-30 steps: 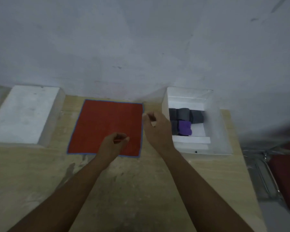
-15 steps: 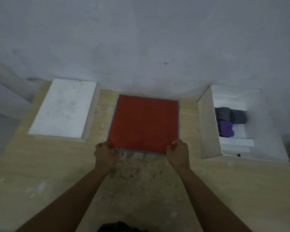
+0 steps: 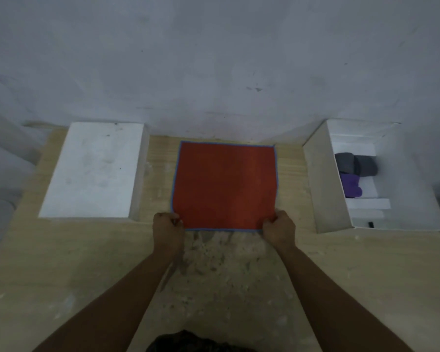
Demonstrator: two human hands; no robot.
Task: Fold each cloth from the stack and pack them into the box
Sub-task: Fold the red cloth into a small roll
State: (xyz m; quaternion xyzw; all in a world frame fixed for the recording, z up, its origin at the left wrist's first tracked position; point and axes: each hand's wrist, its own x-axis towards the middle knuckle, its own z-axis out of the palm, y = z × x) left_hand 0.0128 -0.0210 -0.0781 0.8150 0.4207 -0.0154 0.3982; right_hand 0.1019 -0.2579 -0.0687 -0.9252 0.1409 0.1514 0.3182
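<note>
Red cloth (image 3: 225,185) lies flat and unfolded on the surface (image 3: 239,288), blue edging all round. Left hand (image 3: 168,228) at the cloth's near-left corner, fingers curled, pinching it. Right hand (image 3: 278,226) same on the near-right corner. Box (image 3: 320,184) right of the cloth, not touching, holds grey folded cloths (image 3: 354,163) and a purple folded cloth (image 3: 351,185). White block (image 3: 94,171) left of the cloth.

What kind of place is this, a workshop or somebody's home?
Probably a bare, makeshift work corner rather than a lived-in room. A worn, stained wooden table stands against a plain, scuffed grey wall. On it lie a red cloth and an open white box holding folded cloths.
</note>
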